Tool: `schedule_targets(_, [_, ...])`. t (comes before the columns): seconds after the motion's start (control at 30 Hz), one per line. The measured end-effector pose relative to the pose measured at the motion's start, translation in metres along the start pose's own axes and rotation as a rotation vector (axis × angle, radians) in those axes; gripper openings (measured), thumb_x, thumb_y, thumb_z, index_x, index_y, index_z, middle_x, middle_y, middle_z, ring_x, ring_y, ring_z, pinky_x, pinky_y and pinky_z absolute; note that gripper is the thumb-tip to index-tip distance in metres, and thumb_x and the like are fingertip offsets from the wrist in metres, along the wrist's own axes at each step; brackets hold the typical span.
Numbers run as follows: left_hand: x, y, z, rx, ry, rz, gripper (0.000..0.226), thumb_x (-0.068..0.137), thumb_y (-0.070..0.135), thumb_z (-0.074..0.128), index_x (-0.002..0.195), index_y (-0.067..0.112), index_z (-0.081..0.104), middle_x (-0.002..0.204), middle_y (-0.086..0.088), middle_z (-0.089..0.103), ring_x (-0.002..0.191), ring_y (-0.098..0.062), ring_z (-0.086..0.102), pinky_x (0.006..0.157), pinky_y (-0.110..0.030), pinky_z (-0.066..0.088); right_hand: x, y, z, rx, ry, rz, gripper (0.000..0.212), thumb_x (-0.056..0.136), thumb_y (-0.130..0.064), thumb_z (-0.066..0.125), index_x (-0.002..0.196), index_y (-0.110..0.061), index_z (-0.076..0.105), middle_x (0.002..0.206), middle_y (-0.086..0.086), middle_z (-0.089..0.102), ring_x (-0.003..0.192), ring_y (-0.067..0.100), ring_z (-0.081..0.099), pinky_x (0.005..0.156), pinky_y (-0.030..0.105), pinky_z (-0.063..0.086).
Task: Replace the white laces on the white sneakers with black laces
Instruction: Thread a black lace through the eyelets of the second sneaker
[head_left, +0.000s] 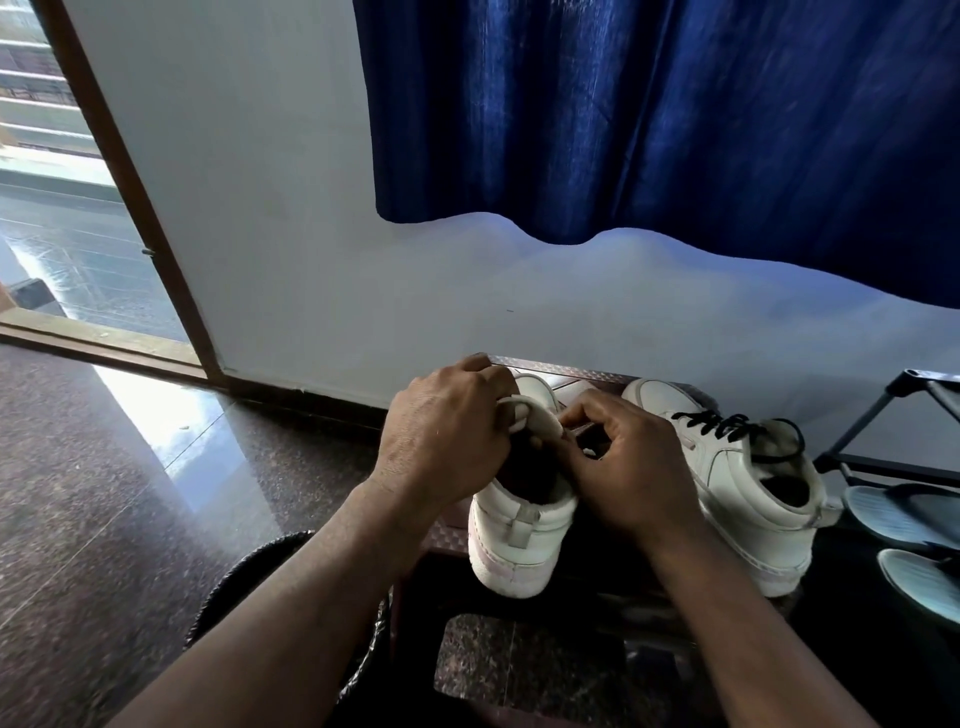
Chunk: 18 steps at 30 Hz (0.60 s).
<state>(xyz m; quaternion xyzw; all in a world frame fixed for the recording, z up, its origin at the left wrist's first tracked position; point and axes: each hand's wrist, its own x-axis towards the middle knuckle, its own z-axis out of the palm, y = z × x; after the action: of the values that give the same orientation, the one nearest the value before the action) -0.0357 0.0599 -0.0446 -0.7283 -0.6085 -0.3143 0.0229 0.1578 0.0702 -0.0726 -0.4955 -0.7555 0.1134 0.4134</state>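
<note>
Two white sneakers stand side by side on a low brown stand (566, 371), heels toward me. The right sneaker (748, 483) is threaded with a black lace (727, 427). Both hands work at the top of the left sneaker (519, 535). My left hand (447, 441) grips its white tongue (535, 420), fingers curled round it. My right hand (623, 467) pinches something small at the eyelets, thumb and forefinger together; what it pinches is hidden by the fingers. The left sneaker's laces are covered by my hands.
A blue curtain (675, 114) hangs over the white wall behind. An open doorway (67, 218) is at the left. A dark metal rack (893, 415) and pale slippers (909, 514) are at the right. A dark woven object (249, 582) lies on the polished floor near my left forearm.
</note>
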Motion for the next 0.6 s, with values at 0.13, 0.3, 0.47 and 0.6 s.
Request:
schedule_targets(0.13, [0.003, -0.001, 0.000, -0.027, 0.025, -0.017, 0.017, 0.095, 0.046, 0.064, 0.097, 0.030, 0.070, 0.097, 0.012, 0.064, 0.085, -0.022, 0.065, 0.066, -0.033, 0.049, -0.003, 0.007, -0.002, -0.001, -0.001, 0.037, 0.036, 0.083, -0.055, 0.072, 0.068, -0.024, 0.060, 0.073, -0.009, 0.065, 0.068, 0.008, 0.060, 0.061, 0.035, 0.049])
schedule_targets(0.3, [0.005, -0.006, 0.005, -0.202, 0.006, -0.015, 0.013, 0.089, 0.040, 0.076, 0.086, 0.028, 0.073, 0.086, 0.012, 0.063, 0.078, -0.014, 0.062, 0.068, -0.032, 0.050, -0.001, 0.000, -0.002, 0.062, 0.011, 0.023, 0.031, 0.085, -0.045, 0.081, 0.109, -0.032, 0.066, 0.098, -0.018, 0.070, 0.085, 0.001, 0.068, 0.073, 0.021, 0.054])
schedule_targets(0.47, [0.003, -0.013, 0.003, -0.326, -0.058, -0.076, 0.011, 0.084, 0.039, 0.083, 0.087, 0.031, 0.077, 0.079, 0.017, 0.063, 0.076, 0.000, 0.061, 0.070, -0.026, 0.049, 0.003, -0.006, 0.009, 0.010, 0.020, -0.082, 0.020, 0.093, -0.044, 0.072, 0.106, -0.029, 0.075, 0.100, -0.017, 0.071, 0.086, 0.007, 0.068, 0.073, 0.038, 0.059])
schedule_targets(0.6, [0.004, -0.019, -0.008, -0.421, -0.220, -0.159, 0.023, 0.079, 0.041, 0.088, 0.096, 0.033, 0.074, 0.082, 0.014, 0.067, 0.072, 0.000, 0.062, 0.064, -0.020, 0.046, 0.005, -0.008, 0.012, -0.067, 0.062, -0.076, 0.012, 0.091, -0.035, 0.070, 0.099, -0.027, 0.076, 0.094, -0.013, 0.072, 0.083, 0.012, 0.068, 0.070, 0.040, 0.057])
